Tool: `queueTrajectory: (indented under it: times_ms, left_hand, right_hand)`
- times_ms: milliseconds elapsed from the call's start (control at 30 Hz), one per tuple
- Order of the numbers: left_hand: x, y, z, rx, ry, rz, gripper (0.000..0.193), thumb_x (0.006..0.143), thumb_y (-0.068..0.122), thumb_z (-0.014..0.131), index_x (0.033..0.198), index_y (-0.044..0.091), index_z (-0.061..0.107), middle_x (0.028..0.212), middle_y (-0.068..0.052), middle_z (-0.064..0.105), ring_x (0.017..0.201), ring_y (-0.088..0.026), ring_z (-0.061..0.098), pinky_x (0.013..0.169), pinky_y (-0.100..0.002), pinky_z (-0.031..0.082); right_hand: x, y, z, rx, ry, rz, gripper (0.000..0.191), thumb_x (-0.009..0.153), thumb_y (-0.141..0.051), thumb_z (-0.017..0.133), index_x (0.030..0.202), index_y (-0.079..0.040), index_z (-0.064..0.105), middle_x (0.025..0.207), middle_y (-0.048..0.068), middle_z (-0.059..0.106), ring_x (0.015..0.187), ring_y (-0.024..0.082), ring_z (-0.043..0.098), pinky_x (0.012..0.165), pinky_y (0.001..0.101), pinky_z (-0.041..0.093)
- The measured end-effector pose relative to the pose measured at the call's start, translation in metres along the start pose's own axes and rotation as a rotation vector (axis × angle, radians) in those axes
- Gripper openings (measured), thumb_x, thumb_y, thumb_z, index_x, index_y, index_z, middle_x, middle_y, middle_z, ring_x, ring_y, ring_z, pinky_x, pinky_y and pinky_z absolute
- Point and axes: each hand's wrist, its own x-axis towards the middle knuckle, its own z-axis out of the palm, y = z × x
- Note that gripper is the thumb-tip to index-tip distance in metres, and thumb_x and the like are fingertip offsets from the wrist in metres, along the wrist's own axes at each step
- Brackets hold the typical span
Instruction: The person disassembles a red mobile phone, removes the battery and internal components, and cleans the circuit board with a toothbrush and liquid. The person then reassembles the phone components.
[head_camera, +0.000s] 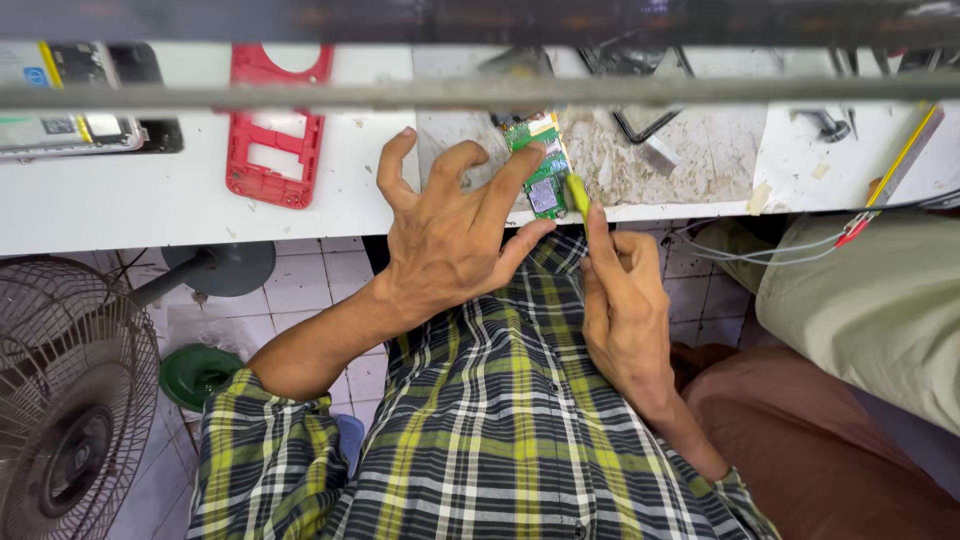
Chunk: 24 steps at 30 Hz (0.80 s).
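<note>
Your left hand (445, 235) pins the green circuit board (540, 165) at centre top; right hand (620, 300) pinches a yellow-green tool (578, 195) against it. Board already out of its casing, work mid-way.

A: Floor? Bench?
B: White tile floor (310, 285), grubby. White bench top (150, 200), scuffed patch near middle.
A: Anything else down there?
B: Standing fan (70, 400) at left, green round lid (198, 372) beside it.
</note>
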Motion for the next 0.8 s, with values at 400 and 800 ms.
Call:
queueTrajectory:
  times_ms: [400, 800]
  left_hand:
    - [-0.001, -0.003, 0.001, -0.006, -0.011, -0.035, 0.066, 0.102, 0.047, 0.080, 0.147, 0.006, 0.056, 0.091, 0.001, 0.069, 0.119, -0.023, 0.051, 0.117, -0.061, 0.015]
    - [-0.003, -0.005, 0.001, -0.041, -0.008, -0.018, 0.065, 0.101, 0.044, 0.079, 0.146, 0.006, 0.052, 0.095, 0.002, 0.070, 0.121, -0.025, 0.049, 0.116, -0.062, 0.015]
  right_hand:
    - [-0.006, 0.009, 0.022, -0.376, 0.099, -0.084, 0.066, 0.094, 0.009, 0.061, 0.156, -0.012, 0.049, 0.115, 0.020, 0.055, 0.083, 0.028, 0.064, 0.065, 0.0381, 0.054]
    - [0.011, -0.026, 0.002, -0.460, -0.073, -0.037, 0.086, 0.084, 0.009, 0.062, 0.162, -0.015, 0.035, 0.116, 0.020, 0.054, 0.082, 0.037, 0.066, 0.063, 0.0468, 0.055]
